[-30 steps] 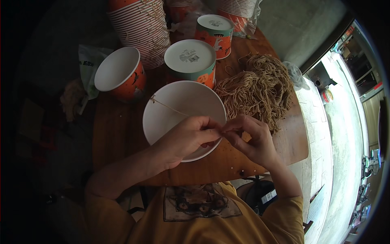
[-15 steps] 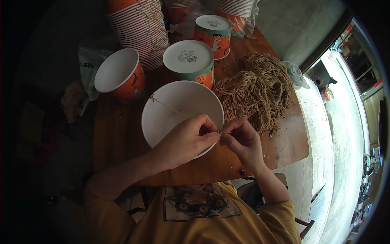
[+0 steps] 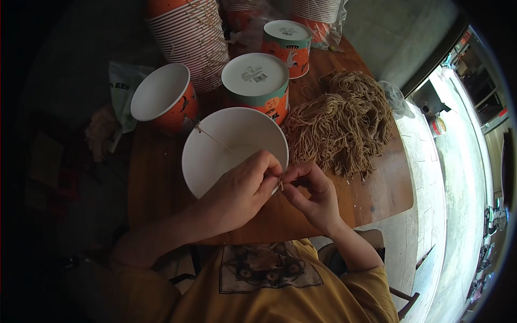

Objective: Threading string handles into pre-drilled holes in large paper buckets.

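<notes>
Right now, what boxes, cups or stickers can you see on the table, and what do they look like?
Lidded tub: table middle, round, orange, white top with small label.
Second lidded tub: far side, same look.
Open cup: left, orange, white inside.
Cup stack: far left, tall, striped rims.
Plastic bag: left edge, pale, crumpled.

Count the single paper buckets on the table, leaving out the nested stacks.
4. One open bucket under the hands, one open bucket to its left, one lidded bucket just behind, one lidded bucket farther back. More may be hidden behind the stacks.
</notes>
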Available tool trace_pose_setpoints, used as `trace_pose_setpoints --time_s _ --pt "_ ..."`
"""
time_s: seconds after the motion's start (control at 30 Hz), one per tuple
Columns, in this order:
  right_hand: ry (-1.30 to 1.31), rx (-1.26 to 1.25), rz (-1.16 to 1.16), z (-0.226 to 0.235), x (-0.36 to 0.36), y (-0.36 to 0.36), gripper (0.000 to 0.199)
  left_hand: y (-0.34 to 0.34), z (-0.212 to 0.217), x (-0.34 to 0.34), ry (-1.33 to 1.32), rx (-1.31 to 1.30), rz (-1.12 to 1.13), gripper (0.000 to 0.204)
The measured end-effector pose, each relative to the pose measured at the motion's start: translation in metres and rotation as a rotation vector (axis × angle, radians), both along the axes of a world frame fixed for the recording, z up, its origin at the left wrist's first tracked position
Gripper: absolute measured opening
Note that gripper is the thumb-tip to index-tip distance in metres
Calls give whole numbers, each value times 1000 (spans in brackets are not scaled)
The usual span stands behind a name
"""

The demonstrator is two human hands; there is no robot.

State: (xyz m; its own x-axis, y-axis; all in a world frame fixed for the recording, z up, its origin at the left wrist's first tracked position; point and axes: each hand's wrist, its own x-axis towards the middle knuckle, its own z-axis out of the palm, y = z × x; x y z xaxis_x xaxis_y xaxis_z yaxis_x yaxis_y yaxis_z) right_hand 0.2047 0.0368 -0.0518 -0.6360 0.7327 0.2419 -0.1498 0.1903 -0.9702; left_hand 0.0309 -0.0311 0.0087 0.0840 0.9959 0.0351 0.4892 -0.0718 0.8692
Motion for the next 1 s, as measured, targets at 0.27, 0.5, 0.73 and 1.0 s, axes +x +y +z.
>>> trace_pose_setpoints --time_s 0.27,0.5,0.73,1.0 --pt "-101 378 -103 6 1 -3 25 -1 -4 -3 46 77 20 11" --pt "-106 483 -204 4 -2 -4 20 0 -2 -1 32 63 26 11" --pt "-127 550 -216 3 -2 -6 17 1 -2 -2 -124 -28 15 11" --pt "-145 527 -182 3 -3 -6 14 3 -8 1 259 346 45 17"
